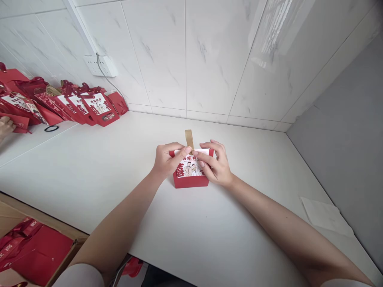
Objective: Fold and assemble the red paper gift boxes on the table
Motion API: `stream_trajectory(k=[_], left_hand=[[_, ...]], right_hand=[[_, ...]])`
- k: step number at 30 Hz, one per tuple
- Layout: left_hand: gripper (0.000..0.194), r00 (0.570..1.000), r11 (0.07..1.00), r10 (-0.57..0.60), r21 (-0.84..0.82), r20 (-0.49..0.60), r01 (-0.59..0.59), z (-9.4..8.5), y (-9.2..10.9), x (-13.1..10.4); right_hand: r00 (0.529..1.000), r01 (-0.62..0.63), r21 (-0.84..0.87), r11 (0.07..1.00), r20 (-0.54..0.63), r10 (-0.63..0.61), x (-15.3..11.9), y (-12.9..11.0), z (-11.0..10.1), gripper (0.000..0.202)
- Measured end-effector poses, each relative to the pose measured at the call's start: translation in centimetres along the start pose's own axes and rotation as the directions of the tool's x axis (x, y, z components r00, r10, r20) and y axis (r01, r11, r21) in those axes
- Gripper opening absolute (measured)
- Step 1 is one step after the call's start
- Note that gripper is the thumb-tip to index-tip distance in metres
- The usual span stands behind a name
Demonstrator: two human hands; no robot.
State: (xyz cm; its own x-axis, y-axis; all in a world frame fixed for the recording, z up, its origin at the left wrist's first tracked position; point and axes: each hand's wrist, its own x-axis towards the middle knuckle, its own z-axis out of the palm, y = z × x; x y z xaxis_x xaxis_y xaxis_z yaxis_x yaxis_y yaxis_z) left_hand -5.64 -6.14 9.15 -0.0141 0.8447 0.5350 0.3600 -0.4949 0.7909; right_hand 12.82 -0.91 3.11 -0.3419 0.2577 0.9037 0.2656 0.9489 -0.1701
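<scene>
A small red gift box (191,182) stands upright on the white table. Its front bears a white panel with red characters and a cartoon couple, and a gold ribbon loop (188,138) rises from its top. My left hand (167,160) grips the box's upper left edge, with the thumb pressed on the front near the ribbon's base. My right hand (217,164) is at the upper right; its index fingertip touches the top by the ribbon and the other fingers are spread apart against or near the front. The back of the box is hidden.
Several similar red gift boxes (98,107) line the wall at the left. Near them are a black ring (51,128) and another person's hand (6,126). An open carton (80,239) with red items stands at lower left. White paper (326,215) lies at right; a socket (100,65) is on the wall.
</scene>
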Motion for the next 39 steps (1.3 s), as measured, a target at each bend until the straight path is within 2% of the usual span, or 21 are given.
stream_trajectory(k=[2,8,13,16,18,20,21,23,25,28,31,35,39], left_hand=[[0.036,1.0,1.0,0.002,0.004,0.0,-0.002,0.0,0.0,0.0],[0.036,1.0,1.0,0.0,0.02,-0.004,0.0,0.0,0.1,0.0],[0.036,1.0,1.0,-0.006,0.016,-0.005,0.006,0.0,-0.2,0.0],[0.033,1.0,1.0,-0.012,-0.002,-0.003,0.012,0.0,-0.4,0.0],[0.027,1.0,1.0,-0.006,-0.016,0.011,0.006,-0.1,-0.6,0.0],[0.02,1.0,1.0,0.006,-0.026,0.026,-0.005,-0.3,-0.8,0.0],[0.017,1.0,1.0,0.01,-0.027,0.028,-0.009,-0.3,-0.8,0.0],[0.015,1.0,1.0,0.016,-0.022,0.025,-0.015,-0.4,-0.9,0.0],[0.014,1.0,1.0,0.024,-0.004,0.02,-0.024,-0.4,-0.8,0.0],[0.015,0.999,0.998,0.049,0.037,0.022,-0.05,-0.3,-0.6,-0.1],[0.019,0.998,0.996,0.062,0.057,0.014,-0.063,-0.1,-0.4,-0.2],[0.023,0.999,1.0,0.014,0.006,0.029,-0.014,0.0,-0.2,-0.2],[0.02,0.998,1.0,0.018,-0.006,0.061,-0.018,-0.3,-0.1,-0.1]], right_hand=[[1.0,0.02,-0.018,1.0,0.014,-0.02,-0.1,0.4,-0.1,0.047],[0.985,0.001,-0.106,0.994,0.172,0.018,-0.6,1.8,-0.4,0.035],[0.987,0.093,-0.12,0.988,0.141,-0.076,-0.5,2.5,-0.7,0.033],[0.989,0.142,-0.048,0.989,0.057,-0.139,0.2,2.0,-1.0,0.034],[0.996,0.069,0.062,0.996,-0.057,-0.065,1.0,0.9,-1.2,0.038],[0.985,-0.117,0.195,0.974,-0.104,0.14,2.0,-0.4,-1.5,0.036],[0.97,-0.209,0.238,0.948,-0.073,0.232,2.5,-1.1,-1.7,0.03],[0.945,-0.321,0.273,0.907,0.028,0.326,3.3,-2.2,-1.8,0.019],[0.918,-0.396,0.279,0.875,0.098,0.384,3.8,-2.9,-1.9,0.013],[0.878,-0.478,0.27,0.836,0.131,0.46,4.0,-3.3,-1.8,0.014],[0.885,-0.465,0.25,0.849,0.158,0.438,4.0,-3.2,-1.9,0.016],[0.932,-0.351,0.206,0.913,0.169,0.32,3.9,-2.4,-2.0,0.01],[0.962,-0.245,0.173,0.954,0.167,0.216,3.8,-1.7,-2.2,0.006]])
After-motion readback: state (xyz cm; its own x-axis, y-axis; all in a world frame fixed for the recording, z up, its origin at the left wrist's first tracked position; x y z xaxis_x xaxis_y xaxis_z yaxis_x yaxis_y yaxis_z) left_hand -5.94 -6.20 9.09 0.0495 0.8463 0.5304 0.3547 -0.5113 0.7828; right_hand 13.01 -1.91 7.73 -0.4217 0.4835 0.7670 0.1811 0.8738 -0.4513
